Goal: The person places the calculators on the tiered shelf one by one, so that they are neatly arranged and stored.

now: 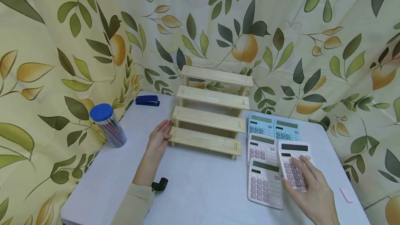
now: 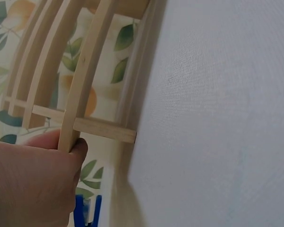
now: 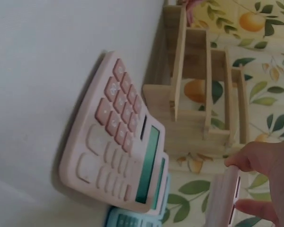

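A four-step wooden display rack (image 1: 207, 119) stands at the back of the table. My left hand (image 1: 159, 136) grips the left end of its lowest step; in the left wrist view the hand (image 2: 38, 175) has its thumb and fingers around the board end (image 2: 68, 139). At the right, my right hand (image 1: 315, 186) holds a pink-and-white calculator (image 1: 294, 147) by its sides. The right wrist view shows this calculator (image 3: 222, 198) edge-on, pinched by the fingers. Beside it lie two more pink calculators (image 1: 262, 141) (image 1: 265, 186), and behind them two blue calculators (image 1: 260, 119) (image 1: 286, 125).
A blue-lidded tub of pens (image 1: 109, 126) stands at the left edge of the table (image 1: 200, 190). Behind it lies a blue stapler (image 1: 147, 100). A small pink piece (image 1: 346, 195) lies near the right edge. Leaf-patterned curtains (image 1: 200, 20) surround the table.
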Available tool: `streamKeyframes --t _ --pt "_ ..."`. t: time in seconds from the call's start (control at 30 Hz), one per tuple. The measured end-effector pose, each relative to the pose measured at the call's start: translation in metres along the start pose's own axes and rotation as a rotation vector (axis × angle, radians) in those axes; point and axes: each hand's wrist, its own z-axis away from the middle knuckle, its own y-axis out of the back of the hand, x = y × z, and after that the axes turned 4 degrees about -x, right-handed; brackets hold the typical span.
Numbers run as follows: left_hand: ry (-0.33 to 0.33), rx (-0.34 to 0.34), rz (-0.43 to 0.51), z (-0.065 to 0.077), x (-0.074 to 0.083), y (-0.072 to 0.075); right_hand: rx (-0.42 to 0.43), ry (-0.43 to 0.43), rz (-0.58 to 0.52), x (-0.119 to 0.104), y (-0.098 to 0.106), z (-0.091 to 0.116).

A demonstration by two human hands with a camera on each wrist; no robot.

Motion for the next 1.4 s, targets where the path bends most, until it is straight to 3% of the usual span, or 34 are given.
streamKeyframes --t 0.23,0.5,0.63,0.93,1.4 --pt "-0.009 0.021 0.007 0.001 -0.002 0.001 0.04 0.055 0.007 -0.008 0.007 -0.01" --pt "0.006 -0.003 -0.036 0.0 -0.004 0.001 0.034 0.043 0.006 -0.017 0.01 -0.009" --pt "-0.002 -0.009 -0.035 -0.001 -0.004 -0.001 0.086 0.087 -0.019 -0.022 0.012 -0.013" --pt "-0.025 -0.013 -0.051 -0.003 -0.004 -0.006 0.185 0.166 -0.072 -0.035 0.018 -0.036" --pt "-0.048 0.012 -0.068 0.001 -0.002 -0.001 0.186 0.244 -0.112 -0.061 0.02 -0.064"
